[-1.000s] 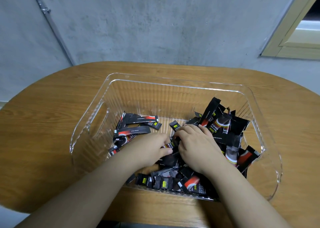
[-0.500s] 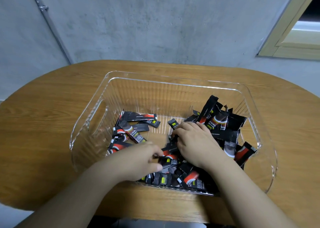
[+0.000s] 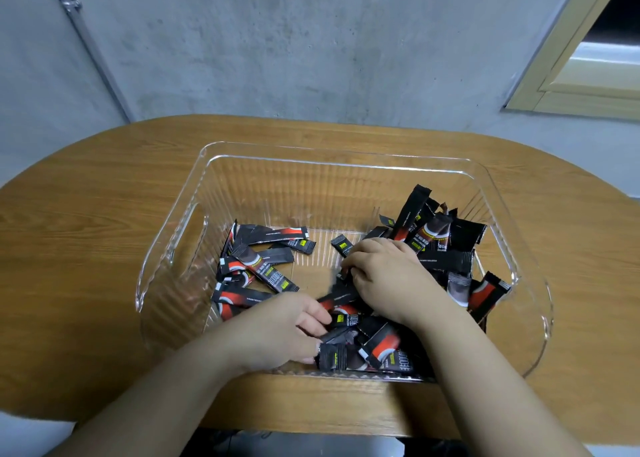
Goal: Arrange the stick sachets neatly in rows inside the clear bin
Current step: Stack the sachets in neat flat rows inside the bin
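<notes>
A clear ribbed bin (image 3: 173, 248) stands on the wooden table (image 3: 86, 214). Black and red stick sachets lie jumbled inside: a small group at the left (image 3: 263, 266), a taller heap at the right (image 3: 440, 238), and more along the near wall (image 3: 384, 352). Both my hands are inside the bin. My left hand (image 3: 287, 332) rests at the near middle, fingers curled on a sachet among the near pile. My right hand (image 3: 388, 276) is just beyond it, fingers closed on a dark sachet (image 3: 339, 295) at the heap's left edge.
The bin has cut-out handles in its left wall (image 3: 187, 234) and right rim (image 3: 533, 300). A grey concrete wall (image 3: 311, 40) rises behind the table, with a pale frame (image 3: 571, 75) at upper right. A bare patch of bin floor (image 3: 315, 276) shows between the sachet groups.
My left hand has drawn back from the left sachet group toward the near wall. A sachet now lies diagonally across the left group. My right hand has stayed at the heap.
</notes>
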Motion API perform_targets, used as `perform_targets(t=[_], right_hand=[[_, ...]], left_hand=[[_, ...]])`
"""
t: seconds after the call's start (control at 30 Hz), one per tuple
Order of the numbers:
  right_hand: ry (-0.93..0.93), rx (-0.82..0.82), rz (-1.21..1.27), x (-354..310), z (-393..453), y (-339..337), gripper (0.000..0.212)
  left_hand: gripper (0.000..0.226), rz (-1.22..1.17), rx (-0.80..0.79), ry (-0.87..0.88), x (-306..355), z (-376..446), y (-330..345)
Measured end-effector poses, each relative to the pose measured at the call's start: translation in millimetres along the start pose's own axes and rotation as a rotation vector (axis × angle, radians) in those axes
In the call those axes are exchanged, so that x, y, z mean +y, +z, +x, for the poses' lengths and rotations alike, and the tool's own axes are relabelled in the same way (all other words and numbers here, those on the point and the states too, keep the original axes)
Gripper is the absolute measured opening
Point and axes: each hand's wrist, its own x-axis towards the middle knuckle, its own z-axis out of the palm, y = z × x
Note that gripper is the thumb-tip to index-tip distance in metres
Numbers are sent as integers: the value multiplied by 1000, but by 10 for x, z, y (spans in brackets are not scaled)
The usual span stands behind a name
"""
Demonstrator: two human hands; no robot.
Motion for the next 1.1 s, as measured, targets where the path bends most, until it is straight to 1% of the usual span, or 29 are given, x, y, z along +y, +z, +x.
perform_targets(t=[0.13,0.2,0.23,0.33,0.37,0.4,0.43,0.47,0.53,0.6,0.67,0.7,0.83,0.87,0.93,0.97,1.0,1.07,1.1], right_hand=[[-10,17,10,12,0,6,35],[-18,28,22,18,-5,12,35],[-24,34,26,26,-11,15,35],[-38,50,28,45,-20,28,35],[-40,50,30,44,-22,32,36],[-40,50,32,43,-23,36,36],[-40,51,33,41,-25,32,37],[-38,53,31,39,-25,30,37],[-35,62,22,40,-28,21,39],[-30,74,13,37,-37,6,43],[-18,78,5,36,-42,-8,40],[-16,84,0,32,-45,-12,38],[-19,114,-24,45,-56,-10,32],[-20,112,-23,52,-59,-11,30],[-25,102,-27,64,-62,-19,27],[-29,94,-35,71,-61,-22,26],[-35,89,-44,79,-53,-24,26],[-40,80,-59,82,-34,-19,24],[-37,73,-66,79,-29,-20,23]], left_hand=[[36,9,36,77,55,61,103],[35,78,47,86,75,54,113],[33,120,91,90,79,45,82],[24,214,389,100,100,74,-65],[24,236,441,85,113,95,-76],[27,252,437,67,139,116,-42],[32,273,400,56,156,141,37],[36,287,364,66,169,169,135],[36,271,341,123,202,198,285],[37,159,313,131,202,237,325],[36,-13,240,99,186,282,323],[35,-59,216,90,185,285,326],[32,-118,123,99,178,244,285],[31,-69,153,101,169,245,257],[25,121,297,79,141,275,195],[21,143,351,64,138,288,178],[23,102,354,40,153,306,177],[30,-44,283,-5,188,364,223],[29,-85,258,-14,211,392,261]])
